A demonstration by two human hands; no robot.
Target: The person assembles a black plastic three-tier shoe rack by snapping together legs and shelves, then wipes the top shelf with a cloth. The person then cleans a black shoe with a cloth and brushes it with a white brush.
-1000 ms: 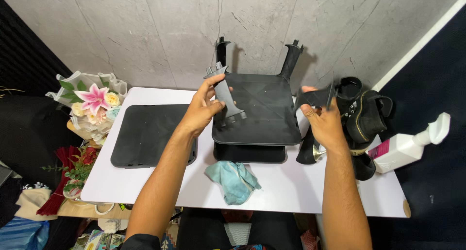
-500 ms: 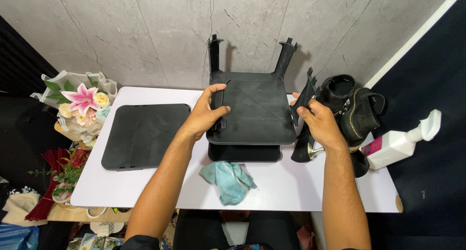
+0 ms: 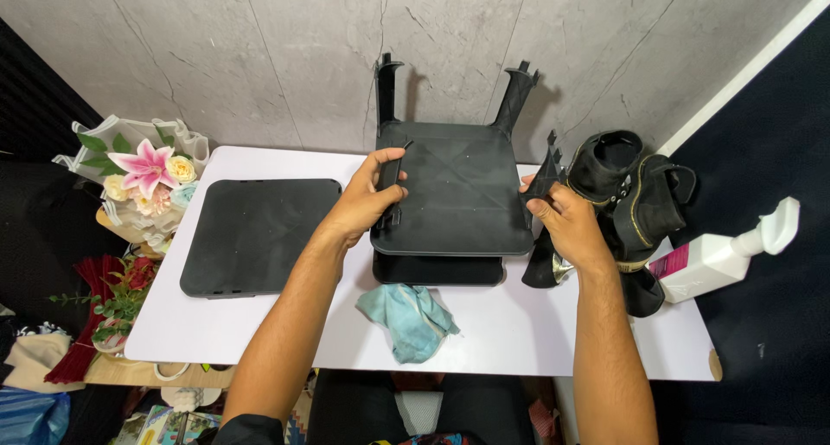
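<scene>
A black plastic shelf tier (image 3: 458, 190) rests on another black tier on the white table (image 3: 536, 324), with two black posts standing up at its far corners. My left hand (image 3: 372, 199) presses a black post piece against the tier's left edge. My right hand (image 3: 562, 220) grips a second black post piece at the tier's right edge.
A flat black panel (image 3: 255, 233) lies on the table's left. A light blue cloth (image 3: 411, 320) lies near the front edge. Black boots (image 3: 635, 194) and a white spray bottle (image 3: 722, 255) sit at the right. A flower bouquet (image 3: 143, 177) stands off the left end.
Both hands have lowered the post pieces from above the tier down to its left and right edges. The view has shifted slightly.
</scene>
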